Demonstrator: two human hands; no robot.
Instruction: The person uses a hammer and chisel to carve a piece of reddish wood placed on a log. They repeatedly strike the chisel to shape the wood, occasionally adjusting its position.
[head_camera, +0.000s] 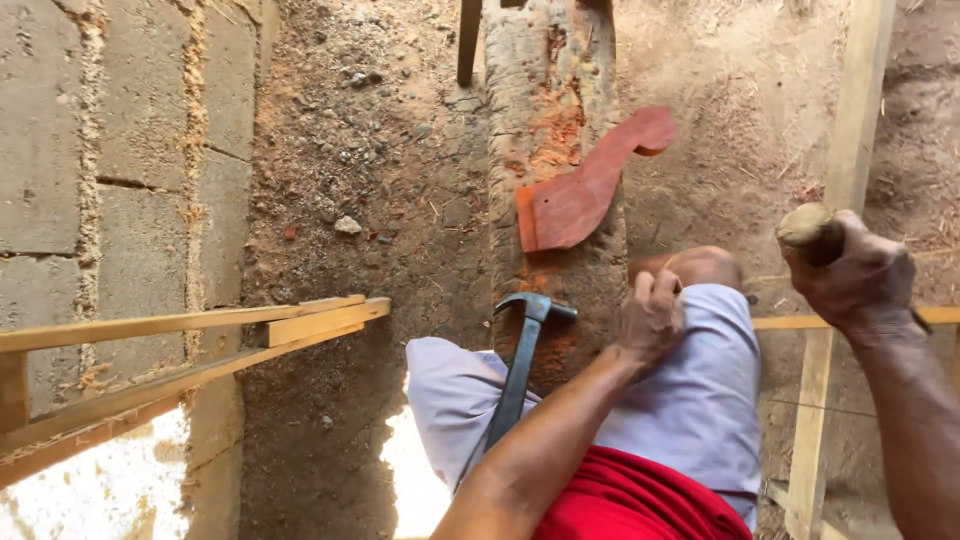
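Right hand (850, 275) is fisted around a round-ended wooden handle (808, 226); left hand (650, 318) is curled, seemingly holding something small. The curved reddish wooden cutout (580, 190) lies on the weathered log (550, 120), a black claw hammer (520, 365) resting by the knee. Shaping work seems paused; striking next needs a steady aim.

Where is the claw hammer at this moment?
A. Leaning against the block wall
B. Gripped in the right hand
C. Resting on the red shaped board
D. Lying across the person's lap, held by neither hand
D: the claw hammer lies across the lap, its head by the log; the right hand grips a wooden handle instead, and the left hand rests on the knee.
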